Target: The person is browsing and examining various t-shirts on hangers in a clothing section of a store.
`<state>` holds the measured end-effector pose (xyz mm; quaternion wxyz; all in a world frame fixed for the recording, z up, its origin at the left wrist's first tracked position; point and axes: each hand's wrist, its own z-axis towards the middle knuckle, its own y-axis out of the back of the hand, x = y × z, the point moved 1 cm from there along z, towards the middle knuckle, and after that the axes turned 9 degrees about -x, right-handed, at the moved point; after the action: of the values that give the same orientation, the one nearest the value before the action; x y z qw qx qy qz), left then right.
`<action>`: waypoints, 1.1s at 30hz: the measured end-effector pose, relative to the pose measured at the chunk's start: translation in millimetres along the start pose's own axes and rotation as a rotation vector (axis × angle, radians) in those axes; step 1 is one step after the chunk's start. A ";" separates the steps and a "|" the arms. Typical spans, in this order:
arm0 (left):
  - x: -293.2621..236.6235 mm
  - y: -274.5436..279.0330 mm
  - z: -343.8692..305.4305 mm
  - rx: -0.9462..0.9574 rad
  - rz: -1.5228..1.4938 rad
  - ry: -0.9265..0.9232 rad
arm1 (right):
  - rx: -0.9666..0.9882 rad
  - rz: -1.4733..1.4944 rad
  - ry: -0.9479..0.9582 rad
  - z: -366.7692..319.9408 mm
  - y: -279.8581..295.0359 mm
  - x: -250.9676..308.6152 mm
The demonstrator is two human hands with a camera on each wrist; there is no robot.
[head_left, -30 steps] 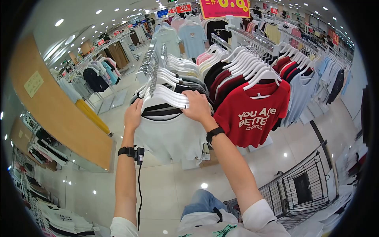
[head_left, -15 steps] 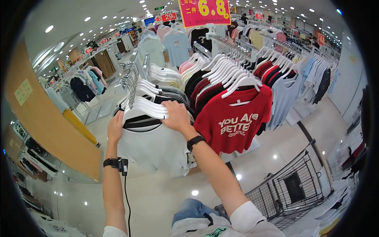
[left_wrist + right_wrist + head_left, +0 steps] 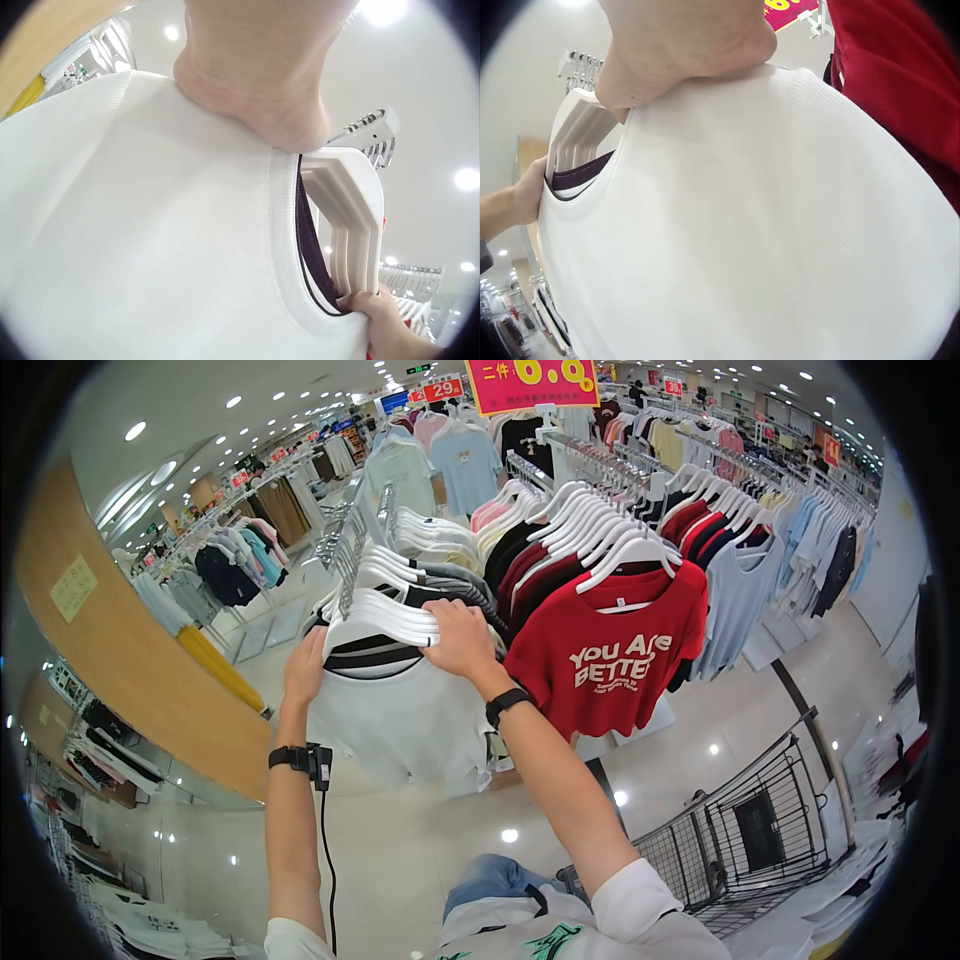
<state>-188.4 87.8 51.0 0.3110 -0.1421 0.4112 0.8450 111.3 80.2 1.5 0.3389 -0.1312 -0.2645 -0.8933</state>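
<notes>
A white T-shirt [image 3: 400, 720] hangs in front on a stack of several white hangers [image 3: 385, 618], their hooks up at the metal rail. At the left shoulder of the stack, my left hand [image 3: 304, 668] grips the hanger ends through the shirts. My right hand [image 3: 462, 640] holds the opposite shoulder, fingers curled over the top. Dark and white collars of further shirts show inside the front neckline. In the left wrist view the shirt fills the space below the hand [image 3: 255, 82]; the right wrist view shows the right hand [image 3: 690, 45] over the other shoulder.
Right beside the stack hangs a red T-shirt [image 3: 620, 660] with white lettering, in front of more shirts. A wire shopping cart [image 3: 750, 830] stands at lower right. To the left is a wooden panel [image 3: 140, 670]. A price sign [image 3: 535, 385] tops the racks behind.
The head view swung right, then partly back, so the scene shifted left and then slightly right. Both hands keep their hold on the hanger stack, which stays about where it was.
</notes>
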 end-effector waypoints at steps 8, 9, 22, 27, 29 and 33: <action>-11.2 7.4 22.3 0.104 -0.536 0.055 | -0.009 0.003 -0.019 -14.2 -18.1 4.9; -37.0 12.3 23.4 0.063 -0.520 0.009 | -0.014 0.000 -0.019 -15.4 -22.6 6.9; -92.5 -31.5 17.4 -0.443 0.130 -0.021 | -0.095 0.017 -0.051 -22.4 -44.7 16.6; -97.3 -27.7 21.6 -0.395 0.292 0.022 | -0.100 -0.001 -0.059 -20.3 -42.8 16.1; -121.1 -11.5 34.2 -0.270 0.361 0.055 | -0.096 -0.001 -0.064 -19.5 -40.4 18.3; -100.9 -24.8 51.5 -0.237 0.367 -0.166 | -0.070 0.005 -0.067 -18.4 -40.7 18.2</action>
<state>-94.4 98.4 118.0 0.1661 -0.0307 0.3012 0.9385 69.5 85.8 -21.8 0.3272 -0.1736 -0.2440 -0.8963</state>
